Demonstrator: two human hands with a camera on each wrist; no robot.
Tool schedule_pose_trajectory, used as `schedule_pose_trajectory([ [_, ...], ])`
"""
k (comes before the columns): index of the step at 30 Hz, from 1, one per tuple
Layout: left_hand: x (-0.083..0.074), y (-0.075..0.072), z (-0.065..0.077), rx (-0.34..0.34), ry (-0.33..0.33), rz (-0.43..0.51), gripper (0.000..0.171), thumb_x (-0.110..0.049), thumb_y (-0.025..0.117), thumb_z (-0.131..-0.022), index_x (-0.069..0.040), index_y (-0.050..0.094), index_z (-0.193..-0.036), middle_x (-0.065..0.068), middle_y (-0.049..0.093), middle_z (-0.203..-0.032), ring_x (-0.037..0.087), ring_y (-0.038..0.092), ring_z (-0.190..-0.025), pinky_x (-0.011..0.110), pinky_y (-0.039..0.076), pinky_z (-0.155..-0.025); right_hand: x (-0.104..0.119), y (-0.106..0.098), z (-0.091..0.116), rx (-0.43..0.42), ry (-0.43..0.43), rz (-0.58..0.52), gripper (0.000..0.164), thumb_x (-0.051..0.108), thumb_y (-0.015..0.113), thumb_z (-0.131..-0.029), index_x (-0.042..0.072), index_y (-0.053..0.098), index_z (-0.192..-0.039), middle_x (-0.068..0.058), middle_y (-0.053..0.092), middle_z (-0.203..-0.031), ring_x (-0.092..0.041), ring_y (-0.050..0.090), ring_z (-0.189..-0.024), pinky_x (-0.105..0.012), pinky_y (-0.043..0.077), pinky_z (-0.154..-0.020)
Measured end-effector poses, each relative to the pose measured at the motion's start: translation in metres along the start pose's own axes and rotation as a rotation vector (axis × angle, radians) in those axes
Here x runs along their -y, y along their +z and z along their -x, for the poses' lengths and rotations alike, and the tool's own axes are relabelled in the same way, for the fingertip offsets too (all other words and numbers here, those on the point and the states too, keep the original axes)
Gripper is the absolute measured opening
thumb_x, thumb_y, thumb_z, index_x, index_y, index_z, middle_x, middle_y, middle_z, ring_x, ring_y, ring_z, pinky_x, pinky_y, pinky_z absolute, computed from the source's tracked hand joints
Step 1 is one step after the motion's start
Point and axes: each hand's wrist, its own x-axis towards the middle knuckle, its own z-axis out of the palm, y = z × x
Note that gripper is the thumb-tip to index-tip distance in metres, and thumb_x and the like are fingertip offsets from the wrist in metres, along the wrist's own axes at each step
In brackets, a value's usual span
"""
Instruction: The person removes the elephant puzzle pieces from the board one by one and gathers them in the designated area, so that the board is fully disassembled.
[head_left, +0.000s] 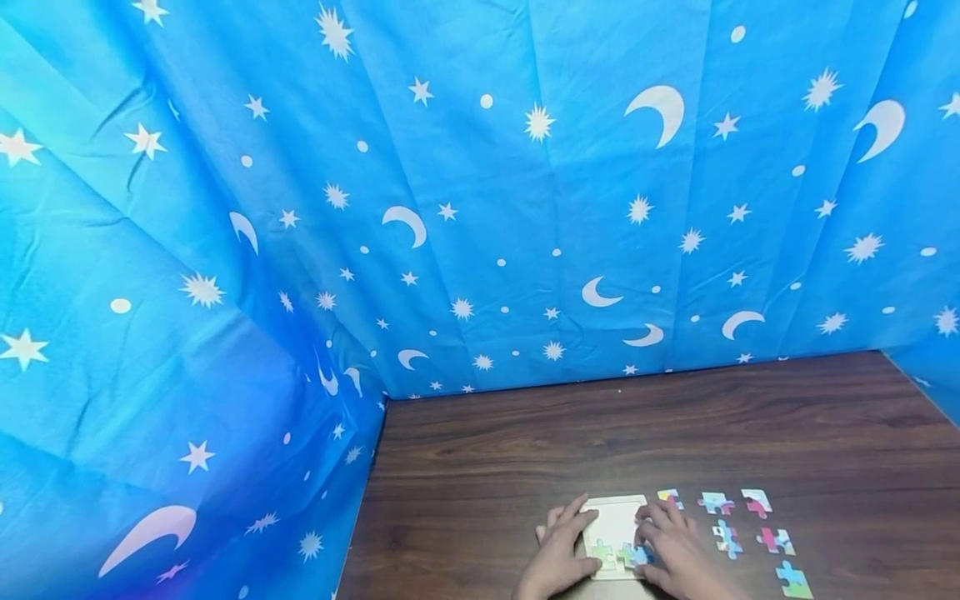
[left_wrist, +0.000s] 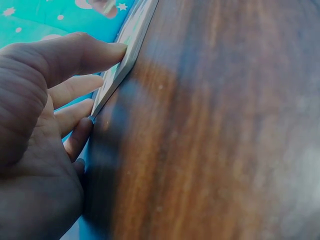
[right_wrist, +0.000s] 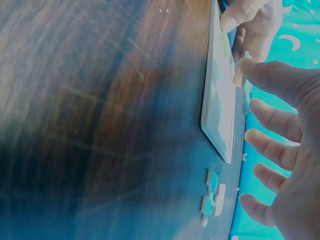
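A pale puzzle tray [head_left: 613, 518] lies flat on the table, with a green jigsaw piece [head_left: 602, 551] in its lower left corner. My left hand [head_left: 561, 553] grips the tray's left side; in the left wrist view the thumb [left_wrist: 95, 54] presses on the rim and the other fingers rest along the edge. Over the tray's lower right my right hand [head_left: 673, 552] pinches a blue and green jigsaw piece [head_left: 636, 556]. That piece [right_wrist: 247, 94] shows nearly edge-on by the thumb in the right wrist view; the fingertips behind it are partly hidden.
Several loose jigsaw pieces lie to the right of the tray, among them a pink and white piece [head_left: 757, 502], a blue and green piece [head_left: 792, 579] and a blue piece [head_left: 726, 537]. A blue star-print cloth [head_left: 480, 208] hangs behind the dark wooden table [head_left: 480, 467].
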Motion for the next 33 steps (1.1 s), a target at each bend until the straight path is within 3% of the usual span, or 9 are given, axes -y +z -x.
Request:
schedule_pose_trajectory([
  [4,0.0,0.001,0.0,-0.01,0.0,0.013,0.066,-0.019,0.078,-0.074,-0.014,0.062,-0.138,0.002,0.044,-0.156,0.017,0.039,-0.128,0.035,0.025,-0.083,-0.001,-0.006,0.005,-0.017,-0.019,0.0,0.029,0.028,0.088,-0.072,0.023,0.062,-0.084,-0.007,0.058,-0.115,-0.042,0.049,-0.111,-0.06,0.045,-0.071],
  [10,-0.003,0.002,0.0,-0.001,-0.031,0.026,0.067,-0.018,0.078,-0.074,-0.015,0.062,-0.139,0.001,0.043,-0.157,0.016,0.039,-0.129,0.035,0.025,-0.084,-0.009,-0.01,0.011,-0.07,-0.039,0.01,0.031,0.025,0.089,-0.07,0.023,0.061,-0.083,-0.011,0.059,-0.114,-0.05,0.047,-0.114,-0.072,0.04,-0.078],
  [22,-0.003,0.002,0.002,0.023,-0.051,-0.007,0.069,-0.019,0.077,-0.074,-0.015,0.061,-0.141,0.0,0.041,-0.158,0.017,0.038,-0.131,0.032,0.025,-0.082,-0.026,-0.019,0.03,-0.15,-0.043,0.105,0.035,0.029,0.09,-0.066,0.027,0.06,-0.083,-0.001,0.057,-0.107,-0.038,0.049,-0.105,-0.062,0.043,-0.07],
  [28,-0.001,0.0,0.006,0.026,-0.052,-0.004,0.069,-0.018,0.078,-0.073,-0.016,0.061,-0.14,-0.001,0.041,-0.158,0.018,0.038,-0.13,0.033,0.025,-0.082,-0.032,-0.022,0.04,-0.063,0.068,0.095,0.03,0.033,0.087,-0.071,0.027,0.061,-0.084,-0.004,0.058,-0.112,-0.041,0.05,-0.107,-0.062,0.045,-0.07],
  [33,0.0,0.0,-0.001,-0.007,-0.001,-0.03,0.069,-0.019,0.078,-0.073,-0.015,0.062,-0.14,0.001,0.043,-0.157,0.018,0.039,-0.129,0.034,0.025,-0.082,-0.041,-0.029,0.045,-0.119,0.091,0.136,0.031,0.032,0.089,-0.068,0.026,0.063,-0.085,-0.002,0.058,-0.107,-0.041,0.049,-0.107,-0.061,0.043,-0.071],
])
